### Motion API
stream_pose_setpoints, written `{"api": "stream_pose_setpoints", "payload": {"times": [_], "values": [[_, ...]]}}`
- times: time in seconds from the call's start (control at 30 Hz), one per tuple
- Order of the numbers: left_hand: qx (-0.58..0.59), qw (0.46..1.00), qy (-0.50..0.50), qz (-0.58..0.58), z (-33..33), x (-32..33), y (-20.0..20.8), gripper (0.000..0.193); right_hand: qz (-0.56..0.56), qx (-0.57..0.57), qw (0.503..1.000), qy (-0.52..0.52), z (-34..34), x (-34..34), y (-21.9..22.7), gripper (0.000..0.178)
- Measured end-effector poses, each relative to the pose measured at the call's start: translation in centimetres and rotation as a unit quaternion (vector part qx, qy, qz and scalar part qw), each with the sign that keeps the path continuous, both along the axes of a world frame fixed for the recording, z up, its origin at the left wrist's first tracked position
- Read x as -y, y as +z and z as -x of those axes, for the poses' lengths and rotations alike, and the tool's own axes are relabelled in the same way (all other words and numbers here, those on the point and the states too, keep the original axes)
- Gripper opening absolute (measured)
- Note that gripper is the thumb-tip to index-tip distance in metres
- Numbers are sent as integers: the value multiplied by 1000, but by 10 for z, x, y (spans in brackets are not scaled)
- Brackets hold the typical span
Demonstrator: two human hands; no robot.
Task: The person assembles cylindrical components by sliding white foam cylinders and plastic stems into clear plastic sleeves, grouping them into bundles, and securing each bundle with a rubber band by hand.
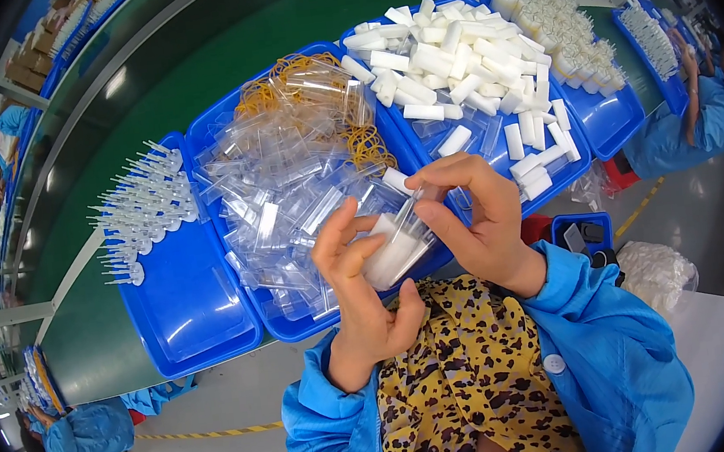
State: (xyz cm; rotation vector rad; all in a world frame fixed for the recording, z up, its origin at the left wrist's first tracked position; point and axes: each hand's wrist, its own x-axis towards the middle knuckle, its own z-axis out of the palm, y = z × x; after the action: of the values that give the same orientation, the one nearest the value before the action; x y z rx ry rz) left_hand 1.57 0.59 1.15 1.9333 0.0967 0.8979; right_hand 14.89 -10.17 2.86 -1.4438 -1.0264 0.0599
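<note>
My left hand point(359, 301) is closed round a white block point(386, 265), which lies in or against clear plastic; I cannot tell which. From the right, my right hand point(487, 223) pinches the upper end of a clear plastic piece point(406, 219) between thumb and forefinger. Both hands meet in front of my chest, over the near edge of a blue tray point(289, 328). Flat clear plastic sleeves point(261, 228) fill that tray, and yellow rubber bands point(369, 149) lie at its far side. The lower part of the held pieces is partly hidden by my left fingers.
A blue tray point(581, 150) at the right holds a heap of white blocks point(458, 52). Beyond it stand many pale spiked parts point(567, 32). Similar thin parts point(144, 205) stand in the left tray point(186, 319). The trays rest on a green bench point(85, 361). Co-workers sit at both sides.
</note>
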Motion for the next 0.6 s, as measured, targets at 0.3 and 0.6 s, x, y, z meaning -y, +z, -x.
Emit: {"api": "stream_pose_setpoints", "payload": {"times": [0.3, 0.6], "values": [[18, 985, 110, -128, -7, 3, -12, 70, 135, 36, 989, 51, 7, -4, 9, 101], [36, 993, 67, -91, 0, 5, -15, 81, 116, 96, 985, 88, 0, -2, 18, 94]]}}
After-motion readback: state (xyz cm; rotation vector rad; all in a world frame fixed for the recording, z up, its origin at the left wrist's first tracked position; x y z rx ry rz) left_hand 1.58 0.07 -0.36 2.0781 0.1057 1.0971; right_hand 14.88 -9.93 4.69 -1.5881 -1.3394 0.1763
